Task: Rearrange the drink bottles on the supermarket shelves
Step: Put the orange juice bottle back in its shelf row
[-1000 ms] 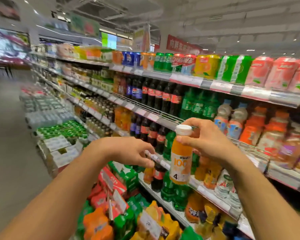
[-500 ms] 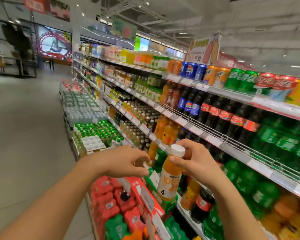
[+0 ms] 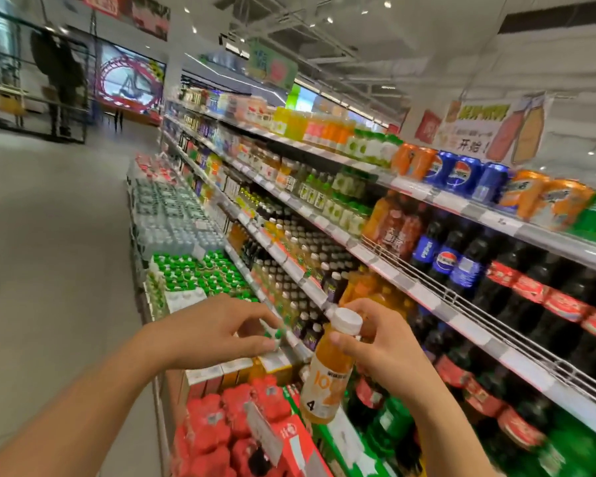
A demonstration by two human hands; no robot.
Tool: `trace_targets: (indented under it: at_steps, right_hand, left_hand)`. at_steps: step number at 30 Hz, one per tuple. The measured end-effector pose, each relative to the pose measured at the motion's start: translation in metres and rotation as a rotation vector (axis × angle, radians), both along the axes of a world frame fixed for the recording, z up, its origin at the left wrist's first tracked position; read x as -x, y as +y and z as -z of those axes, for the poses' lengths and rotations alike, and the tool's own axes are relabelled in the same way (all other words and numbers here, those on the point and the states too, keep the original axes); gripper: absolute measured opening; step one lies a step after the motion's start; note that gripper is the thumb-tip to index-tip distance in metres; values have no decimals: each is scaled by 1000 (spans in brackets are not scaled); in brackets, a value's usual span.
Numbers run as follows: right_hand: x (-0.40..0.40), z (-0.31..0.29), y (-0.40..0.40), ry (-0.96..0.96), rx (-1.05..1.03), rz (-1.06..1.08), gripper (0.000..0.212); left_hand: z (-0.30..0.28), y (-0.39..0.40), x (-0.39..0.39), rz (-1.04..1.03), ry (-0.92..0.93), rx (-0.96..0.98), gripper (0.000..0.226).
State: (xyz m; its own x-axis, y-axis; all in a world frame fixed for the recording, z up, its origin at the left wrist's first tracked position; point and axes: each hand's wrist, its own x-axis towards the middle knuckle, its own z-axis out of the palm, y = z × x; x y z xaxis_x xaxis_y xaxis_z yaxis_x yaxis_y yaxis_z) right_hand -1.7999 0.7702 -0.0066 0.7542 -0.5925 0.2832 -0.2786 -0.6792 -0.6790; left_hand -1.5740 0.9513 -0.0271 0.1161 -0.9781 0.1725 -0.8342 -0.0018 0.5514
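My right hand grips an orange juice bottle by its neck, just under the white cap; the bottle hangs tilted in front of the lower shelves and carries a "4" mark. My left hand hovers a little to the left of it at the same height, fingers loosely curled and holding nothing. Behind the hands run long supermarket shelves full of drinks: dark cola bottles, blue-labelled cola bottles, and small dark-capped bottles further down the aisle.
Red multipacks and green-capped bottle packs stand on the low display below the shelves. Cans line the top shelf. The aisle floor stretches left. A person in dark clothes stands far off.
The view has swung left along the aisle, so the cola shelves now sit to the right. My right hand keeps the orange bottle; both hands sit lower in view.
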Motion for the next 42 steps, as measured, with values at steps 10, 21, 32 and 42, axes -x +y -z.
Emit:
trace_targets:
  at_steps: [10,21,32,42]
  right_hand:
    - [-236,-9,-83,-28,-27,-35,20]
    - [-471,-2,-139,-76,-47,-9,21]
    - [-678,11,-214,-206,-102,277,25]
    - [-759,23,-307,-306,-96,571,25]
  left_hand:
    - [-9,-61,-225,-135,-5,28,34]
    - [6,-112,-453,-172,-18,74,31]
    - [-12,-267,-685,7,-151,131,35]
    - [19,-475,-794,121,-332,160,69]
